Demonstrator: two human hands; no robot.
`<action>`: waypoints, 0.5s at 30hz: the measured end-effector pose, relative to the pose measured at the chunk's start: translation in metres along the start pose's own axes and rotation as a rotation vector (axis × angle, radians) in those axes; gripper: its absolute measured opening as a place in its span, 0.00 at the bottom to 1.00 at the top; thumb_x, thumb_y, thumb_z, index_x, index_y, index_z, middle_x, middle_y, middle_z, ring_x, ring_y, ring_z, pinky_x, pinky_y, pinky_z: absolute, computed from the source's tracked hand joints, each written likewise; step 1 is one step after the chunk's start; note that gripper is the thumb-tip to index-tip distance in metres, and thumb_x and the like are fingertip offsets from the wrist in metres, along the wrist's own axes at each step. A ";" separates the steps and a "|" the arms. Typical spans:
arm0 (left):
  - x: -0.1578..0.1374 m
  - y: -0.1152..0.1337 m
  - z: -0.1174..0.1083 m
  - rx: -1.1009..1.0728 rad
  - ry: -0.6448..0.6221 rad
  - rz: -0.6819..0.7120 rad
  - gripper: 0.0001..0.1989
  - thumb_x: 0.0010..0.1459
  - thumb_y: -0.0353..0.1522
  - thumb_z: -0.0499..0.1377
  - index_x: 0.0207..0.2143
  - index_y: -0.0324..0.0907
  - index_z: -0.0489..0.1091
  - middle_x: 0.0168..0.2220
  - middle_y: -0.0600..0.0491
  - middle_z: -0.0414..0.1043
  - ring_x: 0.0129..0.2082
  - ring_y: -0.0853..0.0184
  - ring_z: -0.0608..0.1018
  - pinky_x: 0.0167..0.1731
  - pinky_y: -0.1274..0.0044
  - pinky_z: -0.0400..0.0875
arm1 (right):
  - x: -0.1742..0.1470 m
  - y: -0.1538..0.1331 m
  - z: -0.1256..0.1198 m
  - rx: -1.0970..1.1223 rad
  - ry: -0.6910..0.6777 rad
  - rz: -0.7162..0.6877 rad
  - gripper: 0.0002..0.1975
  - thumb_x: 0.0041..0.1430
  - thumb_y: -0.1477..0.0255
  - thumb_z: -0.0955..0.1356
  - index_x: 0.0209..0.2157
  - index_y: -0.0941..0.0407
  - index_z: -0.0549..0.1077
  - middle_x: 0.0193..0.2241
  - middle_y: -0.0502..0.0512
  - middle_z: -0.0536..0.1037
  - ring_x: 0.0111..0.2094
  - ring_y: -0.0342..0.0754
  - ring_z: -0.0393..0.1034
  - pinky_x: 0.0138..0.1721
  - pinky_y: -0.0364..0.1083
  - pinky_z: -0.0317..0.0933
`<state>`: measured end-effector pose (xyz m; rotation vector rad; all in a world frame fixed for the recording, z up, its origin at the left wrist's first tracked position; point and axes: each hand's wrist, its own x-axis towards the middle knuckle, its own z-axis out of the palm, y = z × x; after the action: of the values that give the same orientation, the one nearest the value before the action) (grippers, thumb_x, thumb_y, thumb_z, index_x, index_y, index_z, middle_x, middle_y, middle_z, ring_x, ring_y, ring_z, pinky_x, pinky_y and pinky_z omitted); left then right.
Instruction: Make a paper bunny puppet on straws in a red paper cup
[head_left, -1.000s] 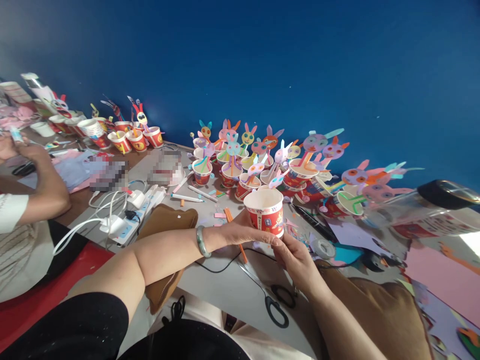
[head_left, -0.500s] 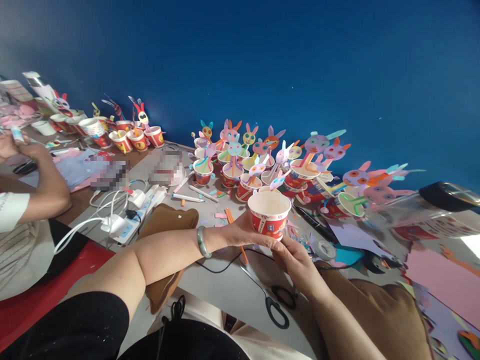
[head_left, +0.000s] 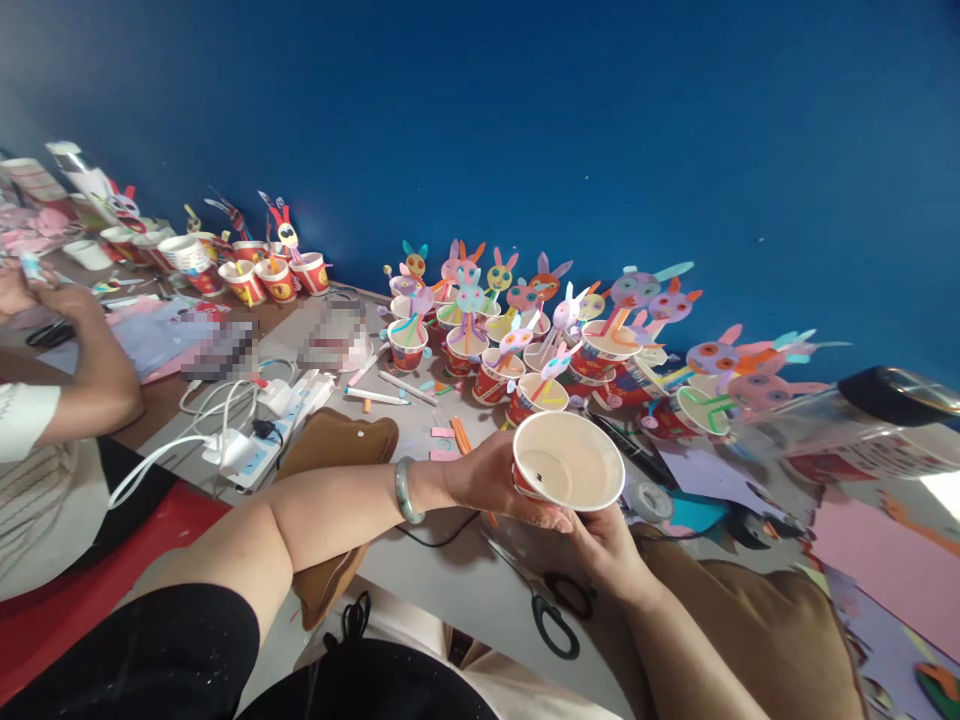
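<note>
A paper cup [head_left: 574, 465] with a red printed outside is tilted so that its pale inside faces me; a small dark mark shows low inside at the left. My left hand [head_left: 499, 485] grips the cup's left side, thumb along the lower front. From below and the right, my right hand [head_left: 600, 545] holds the same cup near its base, most of its fingers hidden. Just behind the cup stand several red cups carrying paper rabbit figures [head_left: 469, 295]. Scissors [head_left: 555, 625] with black handles lie on the table beneath my hands.
Orange pencils [head_left: 460, 434], white markers [head_left: 377, 396] and a tape roll [head_left: 649, 500] lie around the cup. A power strip [head_left: 281, 430] with cables is at left, near a co-worker's arm [head_left: 97, 350]. A clear bottle [head_left: 855, 415] and pink paper [head_left: 892, 560] are at right.
The paper cup has tipped toward me, showing more of its inside, and has moved slightly right and down. Both hands have turned with it. A rabbit cup behind is now less covered.
</note>
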<state>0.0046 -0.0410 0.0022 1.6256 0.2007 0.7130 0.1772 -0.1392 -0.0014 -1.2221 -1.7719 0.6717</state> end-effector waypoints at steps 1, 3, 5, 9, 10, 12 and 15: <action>0.000 -0.001 0.000 0.006 -0.010 0.026 0.44 0.38 0.39 0.77 0.59 0.39 0.70 0.51 0.44 0.78 0.52 0.58 0.78 0.59 0.67 0.70 | -0.001 0.003 -0.001 -0.012 -0.001 -0.032 0.24 0.68 0.52 0.63 0.31 0.54 0.79 0.26 0.55 0.82 0.27 0.49 0.75 0.32 0.45 0.72; 0.000 -0.004 -0.001 0.049 -0.032 0.069 0.50 0.37 0.38 0.78 0.63 0.41 0.65 0.56 0.43 0.76 0.55 0.56 0.77 0.60 0.67 0.69 | -0.004 0.008 -0.003 -0.045 -0.023 -0.091 0.22 0.69 0.54 0.63 0.30 0.53 0.79 0.25 0.56 0.81 0.26 0.49 0.75 0.32 0.46 0.72; 0.000 -0.007 -0.002 0.140 -0.037 0.090 0.51 0.34 0.38 0.78 0.63 0.42 0.66 0.57 0.44 0.75 0.56 0.54 0.76 0.61 0.66 0.68 | -0.005 0.010 -0.005 -0.063 -0.060 -0.133 0.21 0.68 0.54 0.64 0.32 0.52 0.80 0.27 0.57 0.81 0.30 0.52 0.77 0.36 0.47 0.74; -0.002 -0.005 -0.001 0.332 -0.013 0.060 0.50 0.33 0.46 0.77 0.60 0.43 0.69 0.55 0.46 0.76 0.53 0.53 0.78 0.59 0.67 0.70 | -0.013 0.016 -0.009 -0.105 -0.038 -0.170 0.22 0.66 0.52 0.65 0.44 0.53 0.80 0.36 0.62 0.83 0.42 0.58 0.80 0.49 0.53 0.75; -0.003 -0.003 0.000 0.361 -0.014 0.049 0.50 0.33 0.49 0.76 0.60 0.44 0.70 0.55 0.46 0.76 0.53 0.53 0.78 0.58 0.68 0.71 | -0.016 0.020 -0.010 -0.122 -0.023 -0.169 0.23 0.64 0.52 0.66 0.46 0.54 0.80 0.38 0.63 0.83 0.43 0.59 0.80 0.51 0.54 0.75; -0.006 0.003 0.001 0.396 -0.023 0.031 0.50 0.34 0.53 0.73 0.60 0.45 0.70 0.55 0.48 0.76 0.52 0.54 0.79 0.57 0.69 0.72 | -0.023 0.029 -0.011 -0.149 0.000 -0.156 0.26 0.61 0.50 0.68 0.50 0.55 0.78 0.40 0.65 0.83 0.44 0.61 0.79 0.50 0.55 0.75; -0.009 0.007 0.002 0.411 -0.041 0.043 0.50 0.37 0.55 0.70 0.62 0.46 0.69 0.55 0.49 0.77 0.51 0.55 0.80 0.55 0.72 0.73 | -0.033 0.043 -0.013 -0.147 0.009 -0.118 0.31 0.58 0.49 0.70 0.55 0.55 0.75 0.42 0.64 0.82 0.44 0.61 0.79 0.48 0.54 0.76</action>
<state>-0.0033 -0.0482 0.0059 2.0393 0.2976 0.7017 0.2137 -0.1542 -0.0404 -1.2041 -1.8965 0.4746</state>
